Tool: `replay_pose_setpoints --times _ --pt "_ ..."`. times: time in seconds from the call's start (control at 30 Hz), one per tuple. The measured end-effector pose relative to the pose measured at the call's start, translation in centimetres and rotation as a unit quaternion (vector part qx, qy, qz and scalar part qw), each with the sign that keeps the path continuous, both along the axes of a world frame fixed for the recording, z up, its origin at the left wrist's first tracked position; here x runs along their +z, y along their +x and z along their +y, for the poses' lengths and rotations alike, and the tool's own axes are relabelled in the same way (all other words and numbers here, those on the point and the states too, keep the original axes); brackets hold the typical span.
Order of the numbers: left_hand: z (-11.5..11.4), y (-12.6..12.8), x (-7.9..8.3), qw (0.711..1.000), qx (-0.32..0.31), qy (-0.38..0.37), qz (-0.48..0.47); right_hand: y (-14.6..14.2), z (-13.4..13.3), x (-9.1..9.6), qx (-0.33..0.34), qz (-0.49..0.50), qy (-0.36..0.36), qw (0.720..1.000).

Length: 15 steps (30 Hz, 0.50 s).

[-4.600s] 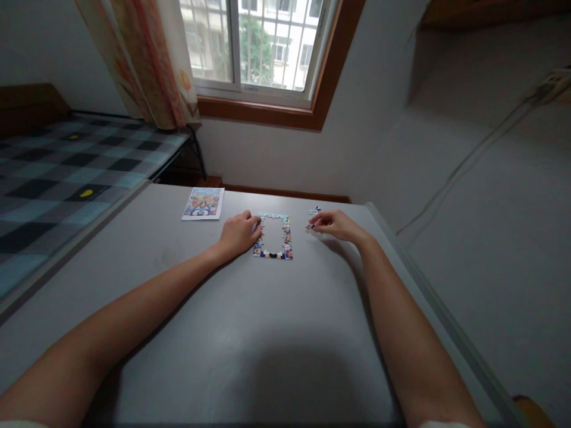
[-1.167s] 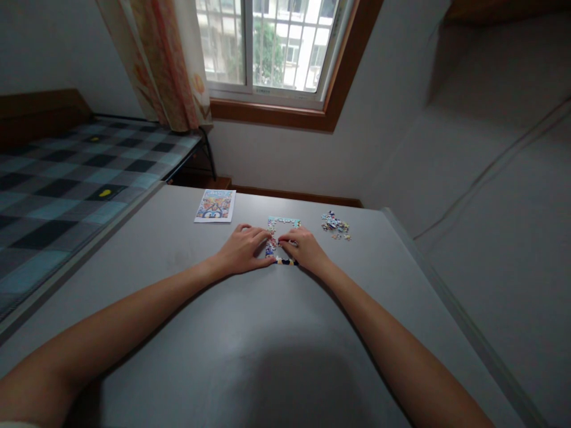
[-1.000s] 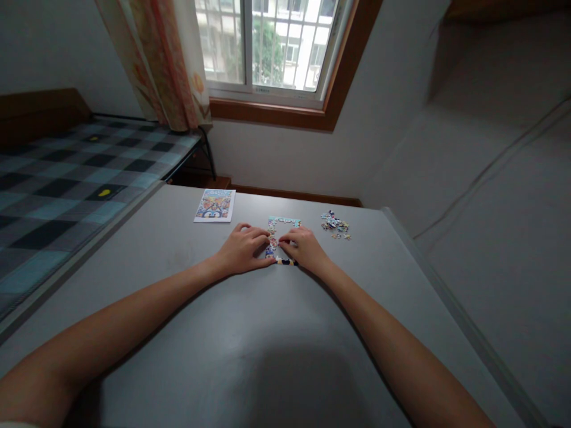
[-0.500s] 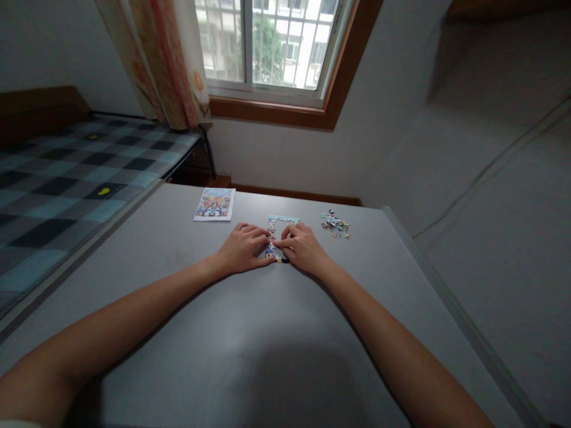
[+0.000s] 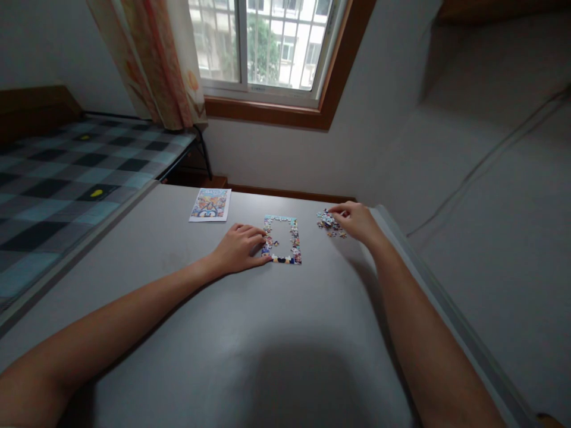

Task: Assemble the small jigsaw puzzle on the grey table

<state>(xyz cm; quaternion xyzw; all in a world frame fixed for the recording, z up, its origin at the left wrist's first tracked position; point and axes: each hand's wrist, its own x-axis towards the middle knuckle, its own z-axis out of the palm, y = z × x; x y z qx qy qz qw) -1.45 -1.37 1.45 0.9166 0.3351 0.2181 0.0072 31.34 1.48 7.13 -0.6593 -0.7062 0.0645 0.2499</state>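
A rectangular frame of joined jigsaw puzzle pieces lies flat on the table, its middle bare except for a piece or two joined at the left side. My left hand rests flat with fingers spread, thumb and fingertips touching the frame's left edge. Over at the pile of loose puzzle pieces, my right hand reaches in from the right with thumb and fingers bent close above it. Whether a piece is between those fingertips is too small to tell.
A printed picture sheet with a penguin lies at the table's far left. The grey table meets a checked bed on the left and a wall on the right. Behind are a curtain and a barred window.
My right hand has moved from the puzzle frame rightward to the loose pile, uncovering the frame's right side. My left hand stays at the left edge. The view has shifted slightly.
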Motion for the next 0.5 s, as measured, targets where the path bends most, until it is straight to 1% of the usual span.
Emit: replay_pose_setpoints --times 0.1,0.23,0.33,0.5 --pt "0.0 0.0 -0.1 1.000 0.000 0.007 -0.001 2.3 0.0 0.0 -0.034 -0.039 -0.088 0.995" --pt "0.1 -0.1 -0.2 1.000 -0.001 0.011 -0.003 4.3 0.0 -0.6 -0.036 -0.051 -0.163 0.985" --pt "0.1 -0.2 -0.2 1.000 -0.004 0.014 -0.005 5.1 0.1 -0.8 -0.051 -0.053 -0.187 0.979" --pt "0.1 -0.1 -0.2 1.000 -0.006 0.015 -0.010 5.2 -0.1 -0.9 -0.075 -0.056 -0.194 0.976"
